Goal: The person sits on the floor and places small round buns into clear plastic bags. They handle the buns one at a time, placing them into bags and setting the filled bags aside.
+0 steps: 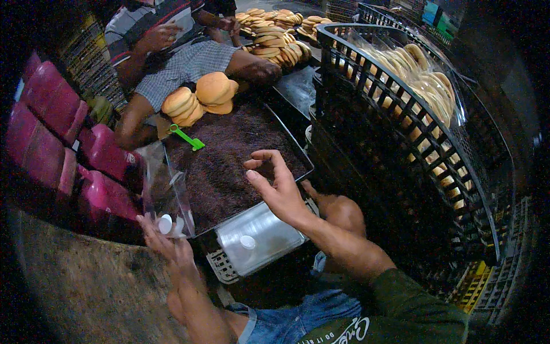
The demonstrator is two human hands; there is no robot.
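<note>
At the lower left, my left hand [171, 243] holds the lower end of a clear plastic bag [157, 182] with a white round patch, the bag standing along the left edge of a tray [298, 137]. Dark brown crumbly stuff [235, 166] fills the tray. Over its near right part hovers my right hand [278, 189], thumb and curled fingers apart, with nothing in it. A small green plastic scoop [188, 138] lies on the far left of the dark stuff. Behind it sit round golden buns [215, 92] in two small piles. A pile of flat clear bags [258, 235] lies just before the tray.
A tall black crate [401, 94] at the right holds bagged buns [424, 80]. Several more buns [272, 40] are heaped at the back. Another person [177, 63] sits across the tray. Magenta plastic seats or containers [109, 189] line the left, above a worn floor [80, 275].
</note>
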